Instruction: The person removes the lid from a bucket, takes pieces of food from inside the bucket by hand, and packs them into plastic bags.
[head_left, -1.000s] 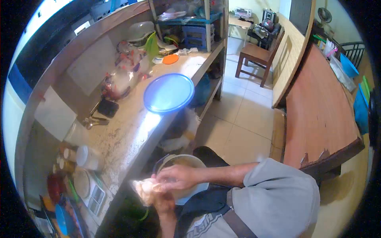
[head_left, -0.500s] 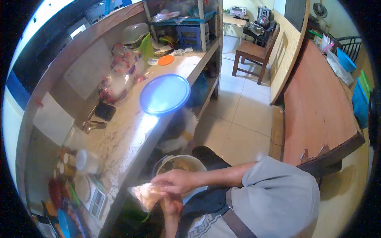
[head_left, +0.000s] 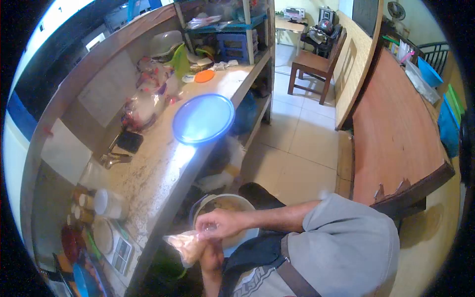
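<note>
A clear plastic bag (head_left: 185, 246) with pale orange contents sits in my left hand (head_left: 212, 256), whose fingers wrap round its lower side. My right hand (head_left: 221, 224) is above it, its fingers pinched at the bag's gathered end. Both hands are close together over the left part of a whitish bucket (head_left: 250, 210). Some brownish contents show inside the bucket, partly hidden by my right forearm. A round blue lid (head_left: 203, 119) lies on the edge of the worn counter (head_left: 143, 171).
On the counter stand a digital scale (head_left: 120, 255), a white-lidded tub (head_left: 110, 203), small jars (head_left: 85, 215), and an orange lid (head_left: 204, 76). A wooden chair (head_left: 314, 64) stands on the tiled floor behind. A brown wooden tabletop (head_left: 396, 138) is at the right.
The view has shifted slightly, so the counter and lid appear a little further left. My right hand's fingers have moved at the bag's end, and the bag hangs lower and more spread out.
</note>
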{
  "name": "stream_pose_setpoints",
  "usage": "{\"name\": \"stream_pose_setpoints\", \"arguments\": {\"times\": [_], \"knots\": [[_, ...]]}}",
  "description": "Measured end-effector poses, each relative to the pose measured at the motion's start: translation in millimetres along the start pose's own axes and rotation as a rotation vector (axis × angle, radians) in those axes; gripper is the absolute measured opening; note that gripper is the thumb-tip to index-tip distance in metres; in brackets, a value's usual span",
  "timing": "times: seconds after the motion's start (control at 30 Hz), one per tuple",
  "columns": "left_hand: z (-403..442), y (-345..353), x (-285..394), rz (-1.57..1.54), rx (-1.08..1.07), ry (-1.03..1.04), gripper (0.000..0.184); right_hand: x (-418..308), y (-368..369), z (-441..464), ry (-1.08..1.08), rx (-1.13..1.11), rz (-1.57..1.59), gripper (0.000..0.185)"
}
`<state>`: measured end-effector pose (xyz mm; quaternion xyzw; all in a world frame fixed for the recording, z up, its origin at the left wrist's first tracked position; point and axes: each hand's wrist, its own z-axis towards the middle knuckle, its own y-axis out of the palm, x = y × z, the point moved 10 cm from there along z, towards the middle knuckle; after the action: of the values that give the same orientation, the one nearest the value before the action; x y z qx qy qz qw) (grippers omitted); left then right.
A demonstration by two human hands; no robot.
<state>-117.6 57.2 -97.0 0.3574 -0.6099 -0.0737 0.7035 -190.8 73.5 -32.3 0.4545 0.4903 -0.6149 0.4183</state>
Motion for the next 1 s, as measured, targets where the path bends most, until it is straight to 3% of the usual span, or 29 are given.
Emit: {"name": "stream_pose_setpoints", "arguments": {"times": [0.17,0.23,0.33,0.4,0.63,1.0], "knots": [[-6,-40,-13,-0.03,0.123,-0.033,0.047,-16,0,-8,-0.115,0.026,-0.086,0.042],[-1,-17,1,-0.103,0.096,0.002,0.052,-22,3,-8,-0.162,0.003,-0.129,0.044],[0,-17,-5,-0.302,-0.02,-0.002,0.052,-14,4,-8,-0.062,-0.014,-0.115,0.049],[-2,-22,-10,-0.271,-0.008,0.008,0.051,-12,0,-8,-0.047,0.061,-0.094,0.041],[-4,-26,-8,-0.186,0.017,0.036,0.048,-23,-4,-8,-0.074,0.064,-0.09,0.041],[-2,-6,8,-0.166,0.093,0.062,0.054,-16,3,-6,0.046,0.05,-0.032,0.05]]}}
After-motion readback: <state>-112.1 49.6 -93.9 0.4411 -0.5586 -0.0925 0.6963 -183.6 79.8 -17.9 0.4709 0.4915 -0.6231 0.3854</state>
